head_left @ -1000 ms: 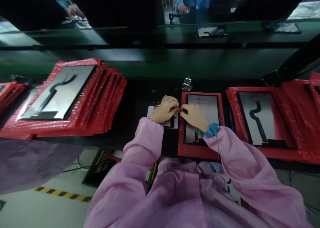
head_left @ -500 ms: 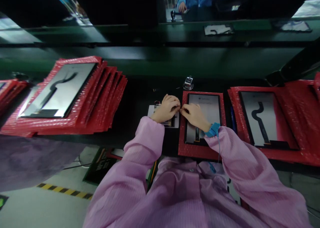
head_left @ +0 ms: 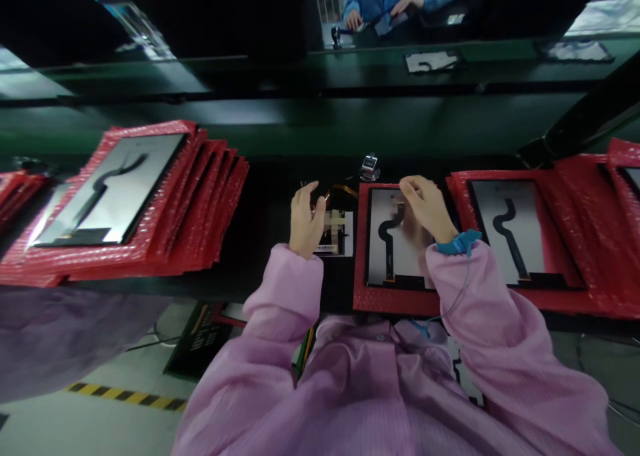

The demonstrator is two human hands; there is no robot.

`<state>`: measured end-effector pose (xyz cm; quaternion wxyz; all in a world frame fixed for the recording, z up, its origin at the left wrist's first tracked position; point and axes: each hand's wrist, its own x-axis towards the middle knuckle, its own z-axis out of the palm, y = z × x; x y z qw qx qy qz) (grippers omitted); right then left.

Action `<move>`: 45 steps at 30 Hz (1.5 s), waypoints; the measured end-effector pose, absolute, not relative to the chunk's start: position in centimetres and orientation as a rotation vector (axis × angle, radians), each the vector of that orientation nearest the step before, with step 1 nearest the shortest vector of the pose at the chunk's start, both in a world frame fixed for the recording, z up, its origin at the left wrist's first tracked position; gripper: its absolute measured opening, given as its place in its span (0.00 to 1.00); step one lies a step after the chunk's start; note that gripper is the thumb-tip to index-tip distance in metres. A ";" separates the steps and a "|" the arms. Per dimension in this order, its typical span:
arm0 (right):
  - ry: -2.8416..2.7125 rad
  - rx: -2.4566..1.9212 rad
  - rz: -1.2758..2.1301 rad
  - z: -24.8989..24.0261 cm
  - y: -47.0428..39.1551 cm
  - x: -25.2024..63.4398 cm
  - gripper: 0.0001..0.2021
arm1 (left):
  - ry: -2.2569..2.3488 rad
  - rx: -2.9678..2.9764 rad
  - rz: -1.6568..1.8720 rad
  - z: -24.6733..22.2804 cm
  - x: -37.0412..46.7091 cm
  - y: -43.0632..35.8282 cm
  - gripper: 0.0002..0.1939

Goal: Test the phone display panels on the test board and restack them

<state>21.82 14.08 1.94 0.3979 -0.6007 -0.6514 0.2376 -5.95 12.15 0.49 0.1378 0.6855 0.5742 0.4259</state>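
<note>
A display panel [head_left: 413,243] with a curved black flex cable [head_left: 387,233] lies on a red bubble-wrap sleeve [head_left: 390,302] in front of me. My right hand [head_left: 427,206] is over the panel's upper right, its thumb and fingertips pressed together near the cable's upper end; what they hold, if anything, is too small to make out. My left hand [head_left: 307,221] has its fingers apart at the left edge of a small dark circuit part [head_left: 334,233], which rests on white paper [head_left: 349,233]. An orange flex strip [head_left: 344,189] curves above that part.
Red sleeves with a panel on top [head_left: 115,186] are stacked at the left. More sleeves with a panel [head_left: 515,223] lie at the right. A metal counter [head_left: 370,167] stands behind the middle sleeve. Across the bench, a person in blue [head_left: 385,3] works.
My hands have moved apart, the left to the left and the right to the right. The curved cable on the middle panel now shows, as does more of the small circuit part.
</note>
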 end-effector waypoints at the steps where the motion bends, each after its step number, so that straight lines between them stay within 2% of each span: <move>1: -1.683 -1.638 0.429 1.8 14.3 22.7 0.20 | 1.765 2.003 1.130 0.1 -6.1 11.0 0.25; 3: -1.731 -1.869 0.214 1.3 14.7 24.2 0.20 | 1.911 2.060 0.866 -0.9 -6.4 8.6 0.33; 5: -1.764 -2.020 0.149 0.8 15.0 24.9 0.20 | 1.960 2.090 0.659 -2.1 -6.5 6.3 0.38; 10: -1.737 -2.081 0.144 -0.2 16.1 25.2 0.14 | 1.974 2.154 0.488 -3.4 -6.7 3.4 0.38; 16: -1.683 -2.062 0.294 -0.2 16.5 25.8 0.10 | 1.921 2.208 0.427 -3.0 -6.8 1.8 0.38; 20: -1.534 -1.976 0.433 0.8 16.1 26.0 0.11 | 1.904 2.217 0.449 -3.2 -6.2 1.4 0.37; 23: -1.240 -1.914 0.586 2.1 15.6 25.9 0.03 | 1.876 2.225 0.471 -3.4 -5.3 1.7 0.36; 26: -1.123 -1.804 0.679 3.8 15.0 26.0 0.10 | 1.849 2.226 0.469 -3.4 -4.2 2.1 0.35; 31: -1.047 -1.583 0.545 6.4 13.5 28.1 0.09 | 1.816 2.120 0.457 -2.4 -2.7 2.3 0.36; 34: -0.793 -1.479 0.630 6.9 13.2 29.1 0.18 | 1.809 1.950 0.660 -0.5 -2.0 1.6 0.30; 36: -0.712 -1.382 0.670 6.8 13.2 28.9 0.19 | 1.685 1.738 0.954 1.2 -1.2 0.8 0.29; 38: -0.693 -1.297 0.689 6.9 13.1 27.9 0.18 | 1.365 1.417 1.162 2.5 -0.3 0.0 0.35; 41: -0.676 -1.305 0.854 7.4 12.4 26.2 0.20 | 0.953 1.027 1.124 3.5 1.3 -0.8 0.49; 43: -0.671 -1.359 0.990 8.2 11.8 25.4 0.21 | 0.916 0.982 1.113 3.5 2.0 -0.8 0.52; 45: -0.687 -1.404 1.060 9.0 11.2 24.9 0.23 | 0.998 1.037 1.171 3.2 2.4 -0.7 0.51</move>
